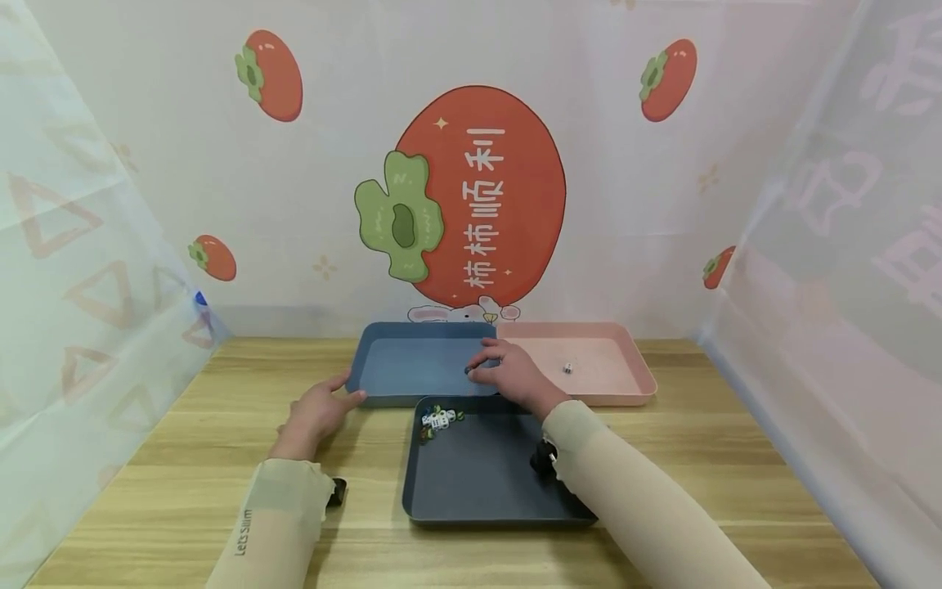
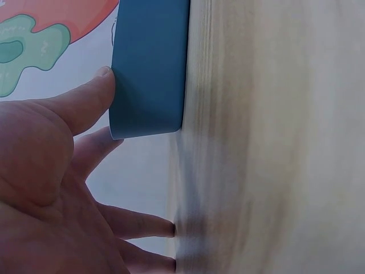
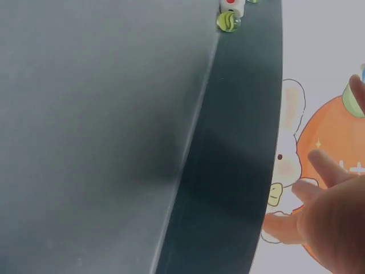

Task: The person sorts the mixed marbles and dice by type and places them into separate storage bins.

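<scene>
My right hand [image 1: 518, 378] is over the right end of the blue tray [image 1: 423, 366], its thumb and index finger pinching a small dark round thing [image 1: 468, 370] that looks like a marble. At the blue tray's left front corner, my left hand [image 1: 318, 417] touches the tray with spread fingers; in the left wrist view its thumb [image 2: 94, 100] lies against the rim. White dice [image 1: 441, 419] and glass marbles [image 1: 427, 435] are gathered in the upper left corner of the dark grey tray [image 1: 482, 483]. A single white die [image 1: 568, 369] lies in the pink tray [image 1: 611, 384].
The blue and pink trays stand side by side at the back of the wooden table [image 1: 724, 491], with the dark tray in front. Behind them hangs a white cloth [image 1: 618, 229] printed with persimmons, and further cloth closes off both sides.
</scene>
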Motion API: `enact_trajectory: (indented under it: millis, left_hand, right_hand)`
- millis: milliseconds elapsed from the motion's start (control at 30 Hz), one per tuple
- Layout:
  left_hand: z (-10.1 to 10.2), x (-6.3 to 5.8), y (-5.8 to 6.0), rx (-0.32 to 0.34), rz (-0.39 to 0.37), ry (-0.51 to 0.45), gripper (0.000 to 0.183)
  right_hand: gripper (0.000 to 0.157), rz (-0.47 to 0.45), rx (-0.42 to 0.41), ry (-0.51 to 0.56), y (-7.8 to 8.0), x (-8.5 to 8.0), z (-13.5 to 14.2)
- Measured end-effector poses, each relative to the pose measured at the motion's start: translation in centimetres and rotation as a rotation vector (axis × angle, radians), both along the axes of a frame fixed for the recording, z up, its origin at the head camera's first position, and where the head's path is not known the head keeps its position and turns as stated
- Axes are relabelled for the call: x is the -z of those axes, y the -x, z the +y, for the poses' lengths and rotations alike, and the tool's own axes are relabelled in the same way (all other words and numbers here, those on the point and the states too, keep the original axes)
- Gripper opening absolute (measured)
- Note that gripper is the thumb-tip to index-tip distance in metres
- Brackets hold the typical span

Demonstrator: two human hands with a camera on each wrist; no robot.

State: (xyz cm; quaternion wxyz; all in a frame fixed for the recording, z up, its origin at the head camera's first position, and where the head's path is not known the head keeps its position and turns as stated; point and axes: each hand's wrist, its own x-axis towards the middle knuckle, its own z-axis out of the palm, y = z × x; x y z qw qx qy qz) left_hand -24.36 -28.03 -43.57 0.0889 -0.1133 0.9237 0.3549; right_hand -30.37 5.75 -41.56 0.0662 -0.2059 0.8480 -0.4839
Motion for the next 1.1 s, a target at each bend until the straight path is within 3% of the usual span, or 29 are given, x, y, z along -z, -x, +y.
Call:
enact_trajectory:
  millis: [400, 533, 667, 833, 1100]
  left_hand:
    - [0.1, 0.9, 0.1, -0.001, -0.031, -0.015, 0.076]
    - [0.1, 0.1, 0.6, 0.000, -0.044, -0.006, 0.076]
    - [0.3, -1.3, 1.3, 0.006, -0.036, 0.002, 0.078]
    - [0.4, -2.4, 2.1, -0.002, -0.003, -0.005, 0.079]
    - [0.1, -0.7, 1.2, -0.009, -0.039, 0.013, 0.075]
  right_hand:
    - [0.018, -0.054, 0.078, 0.084, 0.1, 0.8, 0.2]
    - [0.018, -0.063, 0.093, 0.060, 0.5, -0.3, 0.2]
    - [0.021, -0.006, 0.119, 0.005, 1.3, -2.3, 0.3]
    - [0.025, -0.007, 0.138, 0.057, 2.5, -3.6, 0.0]
    - [0.021, -0.111, 0.138, 0.065, 2.6, -1.5, -1.5]
